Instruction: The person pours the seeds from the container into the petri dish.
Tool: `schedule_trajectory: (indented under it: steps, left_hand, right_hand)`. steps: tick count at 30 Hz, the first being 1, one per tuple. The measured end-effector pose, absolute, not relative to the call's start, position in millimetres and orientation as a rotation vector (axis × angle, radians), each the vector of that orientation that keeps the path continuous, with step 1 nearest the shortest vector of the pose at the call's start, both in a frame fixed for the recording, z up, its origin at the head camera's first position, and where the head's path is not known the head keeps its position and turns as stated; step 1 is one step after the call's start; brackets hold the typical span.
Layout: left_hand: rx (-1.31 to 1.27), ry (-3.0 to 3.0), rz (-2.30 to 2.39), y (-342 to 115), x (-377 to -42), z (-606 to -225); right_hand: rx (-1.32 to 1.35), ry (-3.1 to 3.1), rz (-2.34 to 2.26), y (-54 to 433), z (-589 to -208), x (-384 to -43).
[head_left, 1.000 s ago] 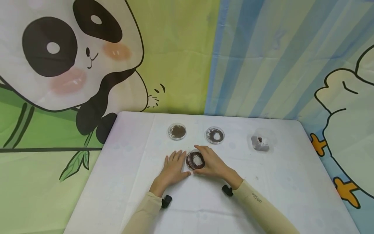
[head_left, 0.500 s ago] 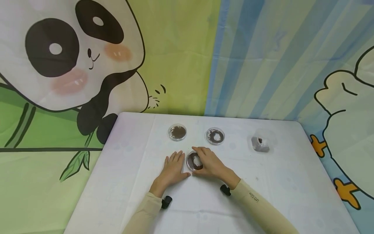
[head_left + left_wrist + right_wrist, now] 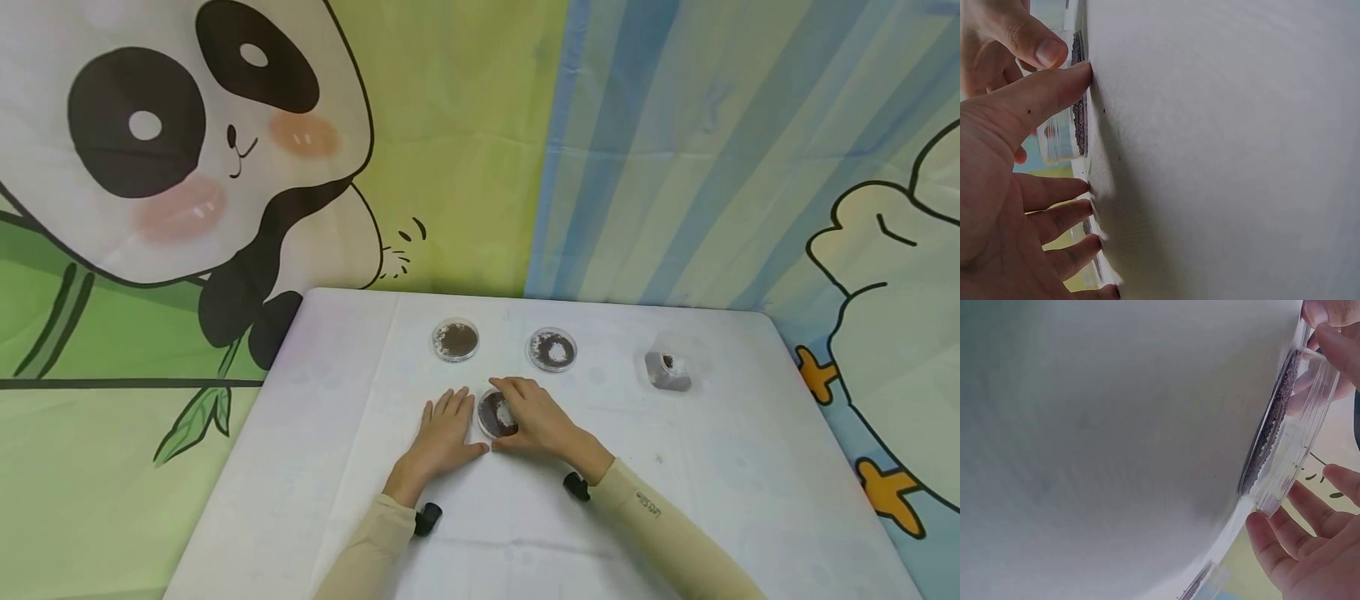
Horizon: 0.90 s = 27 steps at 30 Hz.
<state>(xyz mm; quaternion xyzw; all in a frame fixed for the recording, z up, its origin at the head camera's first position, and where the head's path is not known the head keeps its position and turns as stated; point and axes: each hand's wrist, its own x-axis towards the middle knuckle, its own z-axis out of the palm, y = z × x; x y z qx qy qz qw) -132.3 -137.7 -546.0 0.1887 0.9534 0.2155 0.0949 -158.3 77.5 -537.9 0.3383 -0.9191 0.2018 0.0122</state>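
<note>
A clear petri dish [image 3: 492, 417] with dark granules and a white patch sits between the two hands. My right hand [image 3: 542, 423] grips its clear lid [image 3: 1307, 440] from the right, thumb at the near side and fingers at the far side. In the right wrist view the lid lies over the base with the granules [image 3: 1275, 419] low inside. On the left, my left hand [image 3: 442, 435] rests its spread fingertips on the table, close beside the dish. The left wrist view shows its thumb [image 3: 1060, 87] in front of the dish; whether they touch I cannot tell.
Two more petri dishes stand behind: one with brown granules [image 3: 456, 340], one with a white patch [image 3: 552, 349]. A small clear container [image 3: 667, 370] with a little dark matter stands at the back right. The white table [image 3: 750, 467] meets a printed curtain.
My right hand has moved slightly left with the lid. The lid, offset over the base a second ago, now lines up with it. My left hand stays put.
</note>
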Motion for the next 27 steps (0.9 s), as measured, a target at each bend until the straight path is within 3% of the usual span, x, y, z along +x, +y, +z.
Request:
schedule_trajectory:
  steps: [19,27]
  left_hand:
    - [0.569,2.833,0.582,-133.5,-131.4,-542.1]
    - [0.601,2.883,0.603,-137.0,-126.1,-532.2]
  right_hand:
    - [1.060,-2.876,0.626,81.3,-540.2,-156.2]
    - [0.900,-2.942,0.738,91.9,-527.4,-149.7]
